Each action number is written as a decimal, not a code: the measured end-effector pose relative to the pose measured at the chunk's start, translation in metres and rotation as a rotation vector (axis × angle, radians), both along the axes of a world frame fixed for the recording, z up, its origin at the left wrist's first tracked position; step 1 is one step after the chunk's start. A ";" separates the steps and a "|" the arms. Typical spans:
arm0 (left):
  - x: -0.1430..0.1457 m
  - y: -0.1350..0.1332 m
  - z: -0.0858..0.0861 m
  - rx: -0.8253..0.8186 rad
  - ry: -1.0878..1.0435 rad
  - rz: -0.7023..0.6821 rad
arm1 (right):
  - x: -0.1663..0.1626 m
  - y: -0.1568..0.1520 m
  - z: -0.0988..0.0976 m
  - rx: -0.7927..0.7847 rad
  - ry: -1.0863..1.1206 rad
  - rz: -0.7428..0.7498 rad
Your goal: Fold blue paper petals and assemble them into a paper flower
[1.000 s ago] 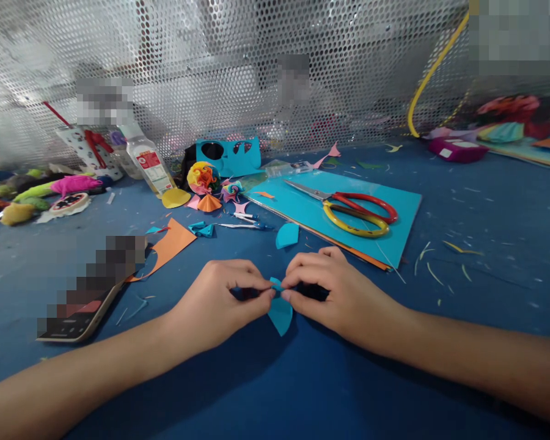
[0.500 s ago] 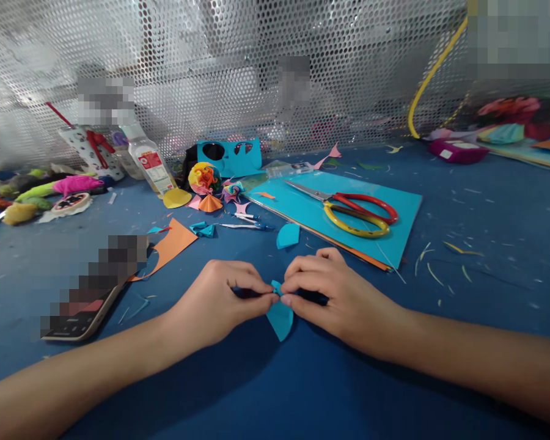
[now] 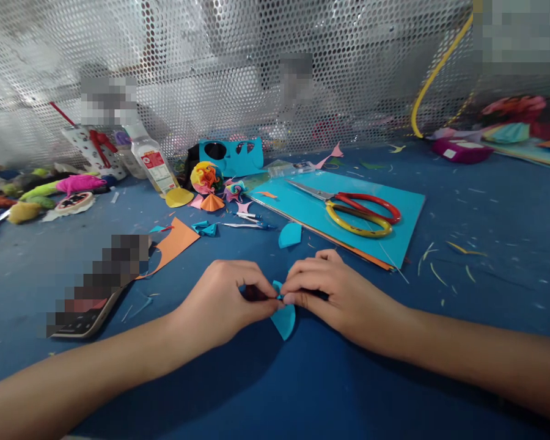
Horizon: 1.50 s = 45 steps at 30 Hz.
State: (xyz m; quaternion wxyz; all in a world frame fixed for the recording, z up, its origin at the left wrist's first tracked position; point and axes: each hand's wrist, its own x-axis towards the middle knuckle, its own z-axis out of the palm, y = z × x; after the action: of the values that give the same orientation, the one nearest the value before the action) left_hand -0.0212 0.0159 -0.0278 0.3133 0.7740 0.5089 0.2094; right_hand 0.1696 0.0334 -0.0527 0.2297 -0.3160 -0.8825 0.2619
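Head camera: the left hand (image 3: 229,299) and right hand (image 3: 337,293) both pinch a blue paper piece (image 3: 285,322), closed tightly on it, its wider part showing on the grip's near side. Beyond the grip lies a blue wedge (image 3: 290,235); farther right, scissors (image 3: 362,214); to its left, a phone (image 3: 96,299).

The head view looks forward and down, close above the blue table (image 3: 311,391).

Phone (image 3: 85,322): flat on table (image 3: 311,391), to my left.
Bottle (image 3: 154,164): stands ahead of me, beside yellow disc (image 3: 179,197).
Patterned cup (image 3: 83,145): left of the bottle.
Perforated metal panel (image 3: 220,43): faces me beyond both.
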 end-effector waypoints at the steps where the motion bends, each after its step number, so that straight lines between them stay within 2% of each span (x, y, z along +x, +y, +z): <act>1: 0.000 0.001 0.000 -0.002 0.009 0.000 | 0.000 0.000 0.000 0.002 0.001 -0.010; 7: 0.000 0.005 -0.002 -0.028 0.041 -0.006 | -0.003 -0.001 0.003 0.020 0.002 -0.113; 12: 0.001 0.005 -0.001 -0.036 0.096 -0.011 | -0.005 -0.001 0.002 0.058 -0.033 -0.085; 21: 0.001 0.010 -0.003 -0.120 0.165 0.010 | -0.005 0.000 0.003 -0.027 -0.055 -0.066; 29: 0.001 0.012 -0.004 -0.115 0.183 0.011 | -0.004 0.000 0.002 -0.040 -0.047 -0.084; 39: -0.007 0.013 0.008 -0.152 0.083 -0.112 | -0.003 0.000 0.003 -0.059 -0.053 -0.083; 45: -0.003 0.011 0.005 -0.149 0.051 -0.088 | -0.002 0.001 0.002 -0.053 -0.046 -0.081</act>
State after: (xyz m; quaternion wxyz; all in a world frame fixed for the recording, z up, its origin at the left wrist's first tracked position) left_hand -0.0244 0.0266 -0.0231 0.3660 0.7750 0.4965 0.1373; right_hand 0.1674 0.0342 -0.0503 0.2112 -0.3636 -0.8667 0.2685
